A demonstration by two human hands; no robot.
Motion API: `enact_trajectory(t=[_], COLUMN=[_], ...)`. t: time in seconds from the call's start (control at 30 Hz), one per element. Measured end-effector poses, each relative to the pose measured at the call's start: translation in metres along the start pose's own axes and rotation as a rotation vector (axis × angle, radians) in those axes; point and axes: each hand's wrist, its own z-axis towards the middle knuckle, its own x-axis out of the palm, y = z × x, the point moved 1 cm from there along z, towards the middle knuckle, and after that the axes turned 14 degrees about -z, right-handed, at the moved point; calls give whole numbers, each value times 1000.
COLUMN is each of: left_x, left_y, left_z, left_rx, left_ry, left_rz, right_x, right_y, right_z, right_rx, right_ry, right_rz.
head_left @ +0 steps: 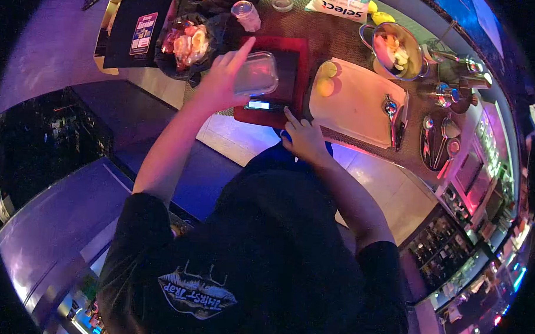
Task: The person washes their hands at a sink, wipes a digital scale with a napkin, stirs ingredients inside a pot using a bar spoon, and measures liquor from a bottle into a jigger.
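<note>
My left hand (223, 83) grips the side of a clear container (258, 73), thumb on the near side and fingers on the far side. The container is over the left part of a dark digital scale (288, 76) with a red border; I cannot tell if it rests there. Lit up at the scale's near edge is its display (258, 105). My right hand (307, 139) holds nothing; its index finger reaches to the scale's front edge beside the display, the other fingers partly bent. Right of the scale lies a cutting board (358, 99) bearing two yellow-green citrus fruits (325, 86).
A metal tool (390, 107) and a knife (400, 135) lie at the board's right. Behind are a metal pot (424, 65) with cut fruit, a "select" bag (339, 6) and a clear cup (246, 16). A black-lined bin (165, 66) with food pieces stands left; a spoon tray (426, 155) sits right.
</note>
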Motion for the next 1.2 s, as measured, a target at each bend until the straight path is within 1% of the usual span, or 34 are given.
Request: enact_trajectory(t=[0.07, 0.1, 0.2, 0.3, 0.47, 0.67, 0.7, 0.8, 0.87, 0.9, 0.97, 1.0, 1.03, 1.07, 1.13, 1.17, 1.2], left_x=[-11, -25, -17, -21, -16, 0, 1, 11, 24, 30, 40, 46, 53, 63, 82, 90, 97], left_y=[-4, -11, -20, -27, -30, -34, -37, -47, -51, -52, -57, -62, -69, -77, -97, -110, -124], left_z=[-12, -25, -40, -55, -63, -59, -56, -36, -16, -3, 25, 42, 61, 83, 122, 141, 161], left_rx=[-46, -93, -132, -217, -267, -214, -214, -203, -149, -105, -19, -6, 57, 121, 248, 262, 216], left_ry=[-9, 5, -2, -27, -68, -145, -142, -133, -133, -129, -116, -112, -119, -126, -138, -130, -112], left_rz=[4, 64, 50, 57, -4, 44, 42, 23, 37, 55, 96, 95, 138, 181, 268, 268, 293], right_x=[-4, 1, -3, -7, -7, 4, 2, -6, 2, -1, -5, 2, 10, 8, 5, 7, 11], right_y=[-1, 15, 4, 7, 11, 2, -3, -24, -42, -53, -73, -84, -95, -108, -129, -137, -145], right_z=[1, 9, -5, -8, -6, -12, -15, -34, -59, -75, -111, -132, -152, -171, -205, -219, -231], right_rx=[11, 8, 24, 17, 32, -13, -27, -62, -49, -41, 31, 94, 159, 173, 356, 369, 413], right_ry=[-23, -71, -65, -58, -27, -129, -122, -98, 123, 117, 257, 276, 296, 287, 338, 328, 326], right_rz=[-54, -26, -66, -67, -57, 15, 101, 344, 571, 564, 822, 779, 739, 739, 750, 754, 763])
